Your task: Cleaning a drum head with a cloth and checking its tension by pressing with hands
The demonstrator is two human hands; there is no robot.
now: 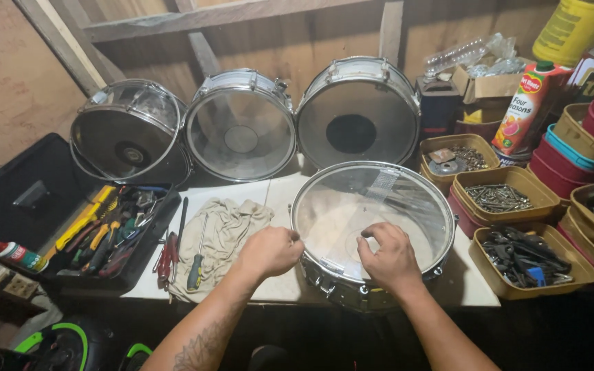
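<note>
A white bench (pixel 269 199) stands against a wooden wall. The snare drum (pixel 372 227) lies flat at lower centre. The left hand (pixel 269 251), fisted, grips its rim; the right hand (pixel 390 257) rests, fingers curled, on the clear head.

Left hand (pixel 269 251): fist closed, knuckles up, forearm tattooed, entering from 6 o'clock. Right hand (pixel 390 257): palm down, fingers (pixel 379 233) curled, pointing toward 11 o'clock, forearm entering from 5 o'clock. Hands apart.
</note>
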